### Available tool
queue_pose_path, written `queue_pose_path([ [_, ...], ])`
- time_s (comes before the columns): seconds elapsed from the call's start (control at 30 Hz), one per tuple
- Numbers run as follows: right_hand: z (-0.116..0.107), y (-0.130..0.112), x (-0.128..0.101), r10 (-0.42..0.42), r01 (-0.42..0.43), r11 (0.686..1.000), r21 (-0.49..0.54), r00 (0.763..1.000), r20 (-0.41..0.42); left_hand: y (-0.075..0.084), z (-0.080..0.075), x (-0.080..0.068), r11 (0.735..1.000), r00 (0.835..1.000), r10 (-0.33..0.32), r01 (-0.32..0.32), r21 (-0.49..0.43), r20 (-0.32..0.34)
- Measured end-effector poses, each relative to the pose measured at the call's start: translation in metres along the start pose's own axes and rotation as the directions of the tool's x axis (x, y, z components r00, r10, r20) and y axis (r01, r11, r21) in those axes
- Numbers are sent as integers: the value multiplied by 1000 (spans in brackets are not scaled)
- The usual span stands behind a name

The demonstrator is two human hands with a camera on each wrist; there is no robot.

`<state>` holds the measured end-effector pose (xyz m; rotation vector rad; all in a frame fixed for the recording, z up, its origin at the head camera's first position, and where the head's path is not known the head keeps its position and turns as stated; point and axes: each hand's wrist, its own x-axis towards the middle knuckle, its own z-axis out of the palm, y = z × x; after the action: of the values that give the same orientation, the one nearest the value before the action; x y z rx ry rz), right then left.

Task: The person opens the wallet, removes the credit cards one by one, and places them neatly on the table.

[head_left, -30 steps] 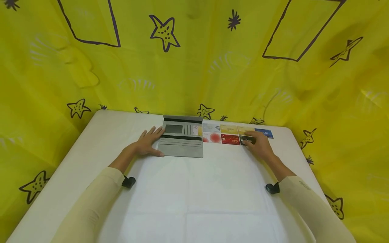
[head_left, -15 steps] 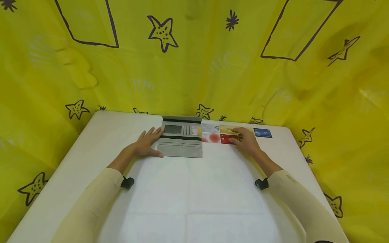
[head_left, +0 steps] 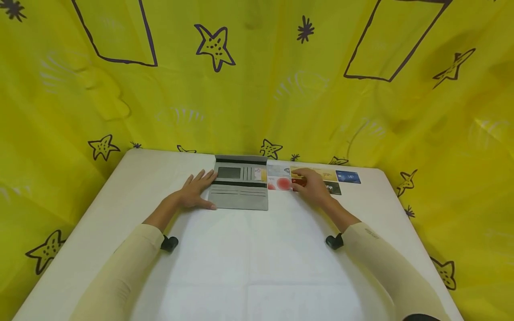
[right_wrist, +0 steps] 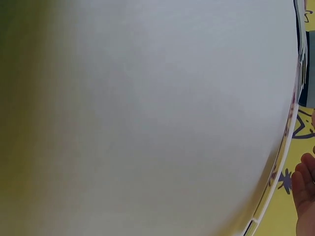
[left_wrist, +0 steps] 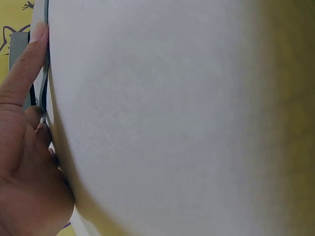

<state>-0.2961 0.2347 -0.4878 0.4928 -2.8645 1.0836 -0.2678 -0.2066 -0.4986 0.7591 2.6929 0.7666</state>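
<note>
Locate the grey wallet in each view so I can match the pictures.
Head: the wallet lies open at the table's far edge, under the left hand.
Left wrist: a grey sliver at the top left, behind the fingers.
Right wrist: cannot tell.
Shared landmark: the white table.

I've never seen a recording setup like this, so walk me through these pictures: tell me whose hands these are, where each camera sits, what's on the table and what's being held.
No machine here: a person in cream sleeves works with bare hands. The big picture comes from a head-worn camera looking down at a white table with a yellow star-print cloth behind. The other two come from wrist cameras, so close they show mostly tabletop. The left hand rests flat against the edge of an open grey wallet. Beside it lie two rows of cards. The right hand lies over the red card; whether it grips it is hidden. A blue card lies at the far right.
</note>
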Motion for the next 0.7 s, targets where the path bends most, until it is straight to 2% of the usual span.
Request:
queue_pose_path([
  [0.13,5,-7,5,-1,1,1000,4,1000,12,0,-1,-1,1000,1000,9,-9,-14,-7],
  [0.4,14,-21,12,-34,33,999,37,999,23,3,0,1,1000,1000,-24,24,4,9],
  [0.53,17,-26,16,-51,51,999,13,998,37,3,0,1,999,999,-42,41,14,21],
  [0.7,22,-31,22,-91,91,996,4,995,42,1,0,1,999,999,-34,34,14,13],
])
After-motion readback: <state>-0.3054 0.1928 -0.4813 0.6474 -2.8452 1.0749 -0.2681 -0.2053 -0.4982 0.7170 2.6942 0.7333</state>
